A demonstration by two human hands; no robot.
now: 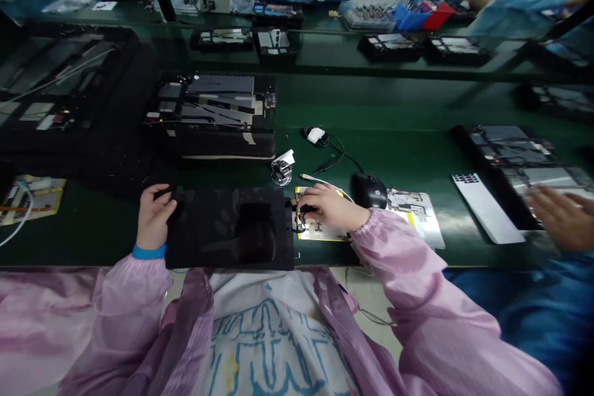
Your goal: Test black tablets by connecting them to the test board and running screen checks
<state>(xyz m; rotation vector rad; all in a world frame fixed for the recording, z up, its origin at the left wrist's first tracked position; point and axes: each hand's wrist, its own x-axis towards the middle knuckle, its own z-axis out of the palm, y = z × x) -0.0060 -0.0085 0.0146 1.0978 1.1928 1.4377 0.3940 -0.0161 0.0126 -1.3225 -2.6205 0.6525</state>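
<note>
While the black panel lies at the near edge of the tabletop, its long axis running left to right, the left hand rests at its far left corner. The right hand is nearer the dark cable just off the panel's right end, fingers bent over the yellow-edged board; whether either hand's fingers grip anything, I cannot tell.
</note>
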